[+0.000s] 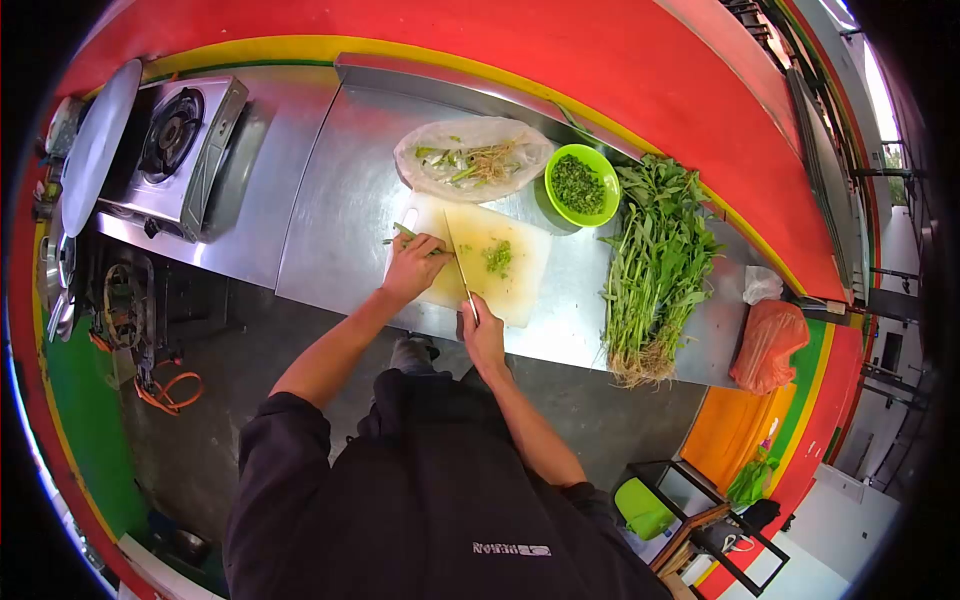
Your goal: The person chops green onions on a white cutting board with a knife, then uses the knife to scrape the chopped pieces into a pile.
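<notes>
My left hand [415, 267] is closed on thin green stems [403, 231] at the left side of a pale cutting board [522, 262]. In my right hand [482, 335] is the handle of a knife [457, 250], whose blade points away from me across the board, beside my left fingertips. A small heap of chopped greens [498, 258] lies to the right of the blade. Behind the board is a clear plastic bag [420, 176] with stems and roots in it. A green bowl [552, 185] holds more chopped greens.
Long leafy greens with roots [655, 270] lie on the steel counter [330, 210], right of the board. A gas stove [205, 150] and a large round lid [100, 150] are at the left. A red plastic bag [770, 345] sits at the right end.
</notes>
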The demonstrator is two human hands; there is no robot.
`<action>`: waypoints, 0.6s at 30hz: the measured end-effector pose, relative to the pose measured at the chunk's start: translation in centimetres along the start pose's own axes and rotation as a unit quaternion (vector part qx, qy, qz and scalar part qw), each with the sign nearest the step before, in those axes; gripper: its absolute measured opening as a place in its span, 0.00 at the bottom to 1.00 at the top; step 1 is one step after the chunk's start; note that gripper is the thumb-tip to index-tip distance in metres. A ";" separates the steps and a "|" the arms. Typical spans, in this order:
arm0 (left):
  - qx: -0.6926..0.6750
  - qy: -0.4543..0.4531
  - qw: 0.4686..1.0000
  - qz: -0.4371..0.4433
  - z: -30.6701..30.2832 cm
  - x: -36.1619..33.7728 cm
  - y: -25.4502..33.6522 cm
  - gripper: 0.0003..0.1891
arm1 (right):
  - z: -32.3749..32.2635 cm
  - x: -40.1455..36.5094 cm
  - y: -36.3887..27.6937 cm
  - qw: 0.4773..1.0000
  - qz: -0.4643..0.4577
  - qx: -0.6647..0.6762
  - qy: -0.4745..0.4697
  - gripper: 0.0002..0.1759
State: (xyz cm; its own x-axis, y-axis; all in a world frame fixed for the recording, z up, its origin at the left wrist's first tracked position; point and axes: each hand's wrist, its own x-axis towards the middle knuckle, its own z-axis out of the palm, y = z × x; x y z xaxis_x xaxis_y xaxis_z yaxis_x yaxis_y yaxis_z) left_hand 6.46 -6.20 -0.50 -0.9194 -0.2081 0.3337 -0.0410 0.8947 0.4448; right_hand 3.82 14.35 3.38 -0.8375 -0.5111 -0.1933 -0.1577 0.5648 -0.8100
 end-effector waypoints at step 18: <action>-0.043 -0.001 0.999 0.005 0.2 0.1 -0.8 0.02 | -0.2 -2.4 0.5 0.998 0.058 0.018 -0.012 0.19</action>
State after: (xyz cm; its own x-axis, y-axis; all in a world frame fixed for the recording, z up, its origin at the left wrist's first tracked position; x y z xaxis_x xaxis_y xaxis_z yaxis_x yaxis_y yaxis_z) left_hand 6.32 -6.88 -0.99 -0.9207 -0.1977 0.3364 0.0023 0.8594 0.5113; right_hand 5.63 16.03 3.51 -0.8362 -0.4597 -0.2990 -0.0422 0.5975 -0.8007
